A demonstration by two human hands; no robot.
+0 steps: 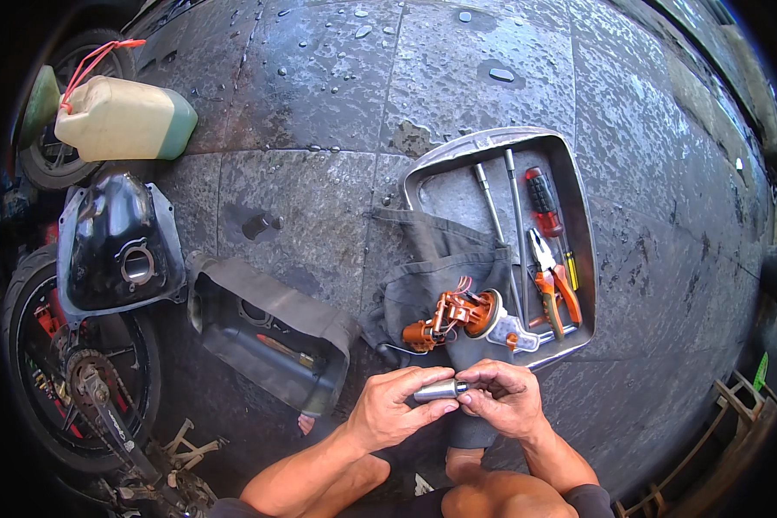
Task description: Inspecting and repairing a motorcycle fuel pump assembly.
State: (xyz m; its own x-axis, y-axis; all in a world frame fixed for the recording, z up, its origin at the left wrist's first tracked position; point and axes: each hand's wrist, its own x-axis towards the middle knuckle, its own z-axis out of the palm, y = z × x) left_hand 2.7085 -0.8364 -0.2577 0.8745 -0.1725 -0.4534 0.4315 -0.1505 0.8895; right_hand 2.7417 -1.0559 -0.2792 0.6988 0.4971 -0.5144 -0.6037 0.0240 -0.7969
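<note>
The fingers of the left hand (387, 409) pinch a small silver metal cylinder (436, 391), while those of the right hand (509, 399) grip its dark end — so the piece sits right between both sets of fingertips. Just beyond the fingers I see an orange assembly (459, 312) with wires, lying over a dark cloth (440, 250) that drapes into a metal tray (588, 259) — pliers (545, 278) and a red-and-black screwdriver (542, 203) rest there, farther out and right of the fingers.
</note>
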